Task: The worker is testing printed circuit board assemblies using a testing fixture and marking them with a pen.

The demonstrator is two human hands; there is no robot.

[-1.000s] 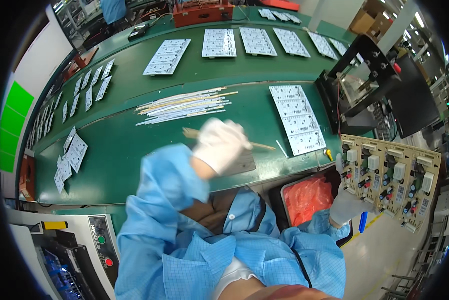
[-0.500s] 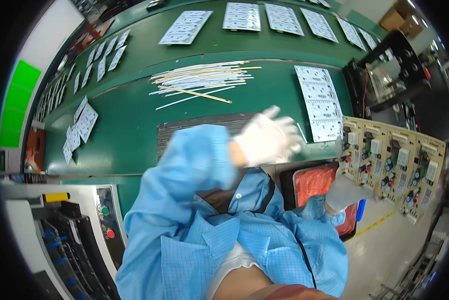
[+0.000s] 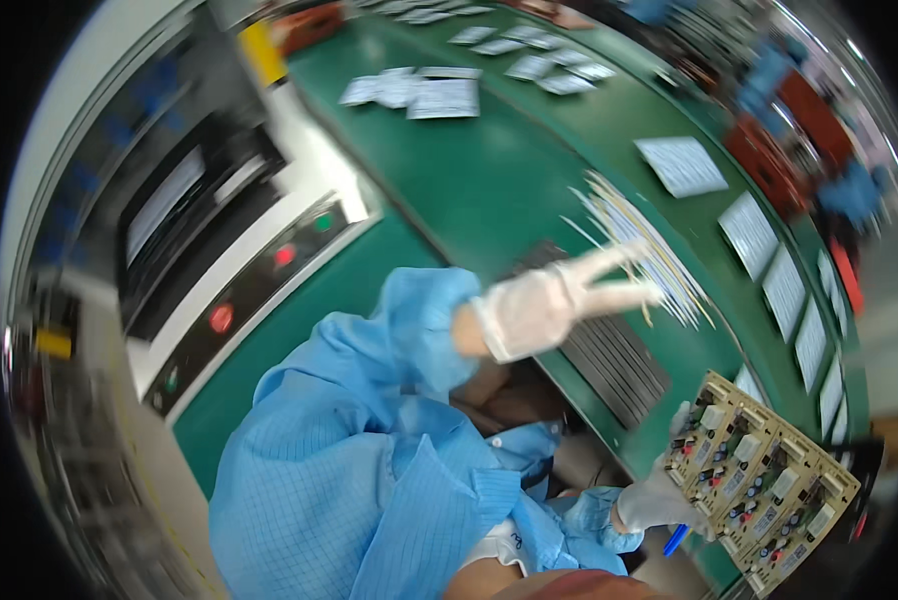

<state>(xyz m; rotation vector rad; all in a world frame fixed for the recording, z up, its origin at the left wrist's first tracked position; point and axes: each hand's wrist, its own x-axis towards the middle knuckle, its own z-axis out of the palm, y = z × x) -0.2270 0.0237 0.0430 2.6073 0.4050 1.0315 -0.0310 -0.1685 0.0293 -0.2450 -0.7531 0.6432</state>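
The left hand point(image 3: 549, 310), in a white glove, reaches out over the green table point(image 3: 489, 200) with its fingers spread wide and two of them pointing forward. Its fingertips overlap, in this view, the near part of a loose pile of thin white and tan strips point(image 3: 669, 270); whether they touch it, I cannot tell. Below the same hand, partly hidden by it, a dark grey ribbed rectangular slab point(image 3: 619, 370) lies along the near edge of the table, just beside the pile.

The right hand point(image 3: 659, 503), also gloved in white, is closed on the near edge of a beige rectangular circuit board panel point(image 3: 769, 485), holding it tilted, with its component side in view. The panel is off to the person's right, well apart from the left hand, and carries white blocks, dark round parts and small red ones. A slim bright blue stick-like object point(image 3: 675, 540) shows just below the right hand; I cannot tell what supports it.

Beyond the strips, a row of flat white rectangular panels point(image 3: 784, 285) curves along the far part of the table. At the upper left, several white panels overlap in a cluster point(image 3: 444, 98). To the person's left stands a white machine with a black control strip point(image 3: 254, 285) bearing red and green round buttons. Light blue checked sleeves point(image 3: 319, 410) cover both arms.
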